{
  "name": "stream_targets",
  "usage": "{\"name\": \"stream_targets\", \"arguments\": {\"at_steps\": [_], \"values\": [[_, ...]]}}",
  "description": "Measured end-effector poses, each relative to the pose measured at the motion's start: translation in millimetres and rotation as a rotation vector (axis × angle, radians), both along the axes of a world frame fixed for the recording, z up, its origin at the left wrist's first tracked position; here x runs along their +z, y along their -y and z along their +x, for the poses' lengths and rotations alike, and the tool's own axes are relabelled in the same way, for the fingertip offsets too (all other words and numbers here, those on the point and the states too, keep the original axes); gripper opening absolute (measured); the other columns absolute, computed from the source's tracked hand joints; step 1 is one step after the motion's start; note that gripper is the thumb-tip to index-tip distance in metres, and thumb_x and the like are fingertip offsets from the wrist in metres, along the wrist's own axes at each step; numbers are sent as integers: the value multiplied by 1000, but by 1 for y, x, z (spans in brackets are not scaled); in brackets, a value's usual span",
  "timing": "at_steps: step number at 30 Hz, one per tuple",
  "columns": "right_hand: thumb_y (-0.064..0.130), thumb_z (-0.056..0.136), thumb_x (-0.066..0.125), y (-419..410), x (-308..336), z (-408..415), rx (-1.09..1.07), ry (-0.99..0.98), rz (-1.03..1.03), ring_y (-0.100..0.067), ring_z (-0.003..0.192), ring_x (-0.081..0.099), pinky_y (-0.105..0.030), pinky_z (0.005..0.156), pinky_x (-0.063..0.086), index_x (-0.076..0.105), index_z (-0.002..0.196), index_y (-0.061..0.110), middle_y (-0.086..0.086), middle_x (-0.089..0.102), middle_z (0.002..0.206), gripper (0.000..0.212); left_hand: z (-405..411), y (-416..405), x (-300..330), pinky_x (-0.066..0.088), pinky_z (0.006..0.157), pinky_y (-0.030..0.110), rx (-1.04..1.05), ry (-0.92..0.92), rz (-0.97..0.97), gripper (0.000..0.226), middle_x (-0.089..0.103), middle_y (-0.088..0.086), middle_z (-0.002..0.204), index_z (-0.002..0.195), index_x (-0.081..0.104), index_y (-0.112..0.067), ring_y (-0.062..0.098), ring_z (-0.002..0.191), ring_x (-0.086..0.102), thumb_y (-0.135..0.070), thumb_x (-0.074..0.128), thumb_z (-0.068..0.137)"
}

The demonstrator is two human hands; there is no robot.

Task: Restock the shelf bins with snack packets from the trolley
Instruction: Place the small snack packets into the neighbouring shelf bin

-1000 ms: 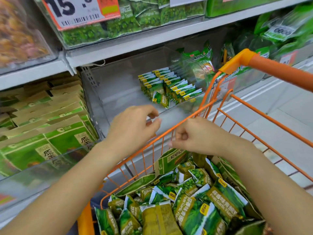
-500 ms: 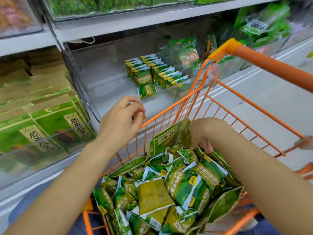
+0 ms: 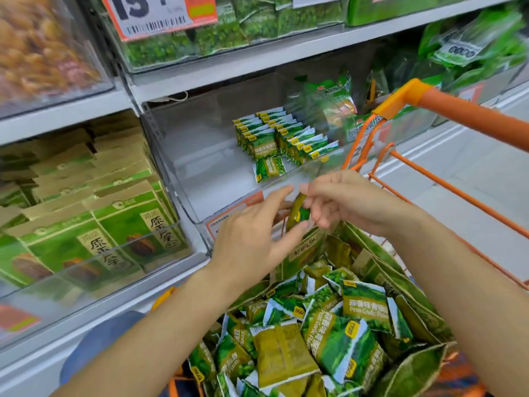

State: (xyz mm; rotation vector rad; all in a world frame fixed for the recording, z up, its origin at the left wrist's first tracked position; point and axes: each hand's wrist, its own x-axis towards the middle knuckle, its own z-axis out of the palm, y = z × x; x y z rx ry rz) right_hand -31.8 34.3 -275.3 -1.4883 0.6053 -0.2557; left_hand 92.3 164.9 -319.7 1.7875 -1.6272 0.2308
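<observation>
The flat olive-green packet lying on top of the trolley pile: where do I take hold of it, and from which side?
Take the flat olive-green packet across its two long side edges, coming straight down from above. It lies face-up on the pile in the orange wire trolley with nothing over it, though neighbouring packets crowd its ends.

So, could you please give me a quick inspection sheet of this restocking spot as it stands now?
Surface: clear bin on the middle shelf, mostly bare floor.
Job's things: two rows of packets upright at the bin's back, one packet lying flat before them; loose packets heaped in the orange trolley.
Clutter: green boxes in the bin to the left.
Hands: right hand pinches a small packet; left hand open, fingers touching it.
Cables: nothing seen.
Surroundings: price tag on the upper shelf, green bags further right, blurred.
</observation>
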Motion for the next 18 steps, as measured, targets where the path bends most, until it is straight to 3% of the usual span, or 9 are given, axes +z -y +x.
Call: {"name": "stream_targets", "arguments": {"at_steps": [3,6,9,12,14,16,18], "values": [[28,92,58,4,-2,1,-200,120,-73,-10,43,54,-18,47,46,60,68,10,1,57,51,30,5,-1,2,48,67,23,-63,-489,-38,20,66,-16,80,106,64,-33,1,75,61,-40,56,90],[39,79,67,5,-5,2,-242,91,-296,-1,69,65,-16,60,51,66,87,18,9,68,77,22,9,1,7,47,67,20,-144,-836,-51,17,68,-14,79,108,61,-35,2,75,60,-25,56,95],[39,70,67,0,-7,2,-46,56,-247,1,84,66,-18,71,55,69,98,22,9,72,92,33,10,0,11,49,67,22,-190,-891,-19,21,68,-13,72,114,57,-31,5,72,60,-21,56,95],[28,74,69,-2,-9,4,-63,138,-237,-8,78,66,-22,70,53,71,89,13,-5,73,85,21,11,0,10,53,67,28,-179,-932,-17,20,69,-7,74,109,59,-32,9,72,62,-33,60,90],[17,80,69,-3,-13,6,-71,162,-292,-11,81,67,-23,73,51,71,91,14,-11,74,91,12,12,0,9,57,69,43,-126,-904,-15,18,70,-2,78,100,63,-34,17,72,64,-41,68,84],[9,85,66,-4,-17,8,-43,187,-301,-11,82,68,-21,76,52,71,93,15,-8,75,91,11,13,1,7,56,70,52,-70,-832,5,16,68,-5,78,92,65,-36,23,73,64,-42,71,80],[8,86,66,-7,-20,10,-36,187,-322,-8,79,67,-18,72,51,71,91,16,-4,75,85,11,15,3,5,56,69,53,-27,-833,4,12,68,-7,75,89,66,-34,19,70,65,-33,75,80]]}}
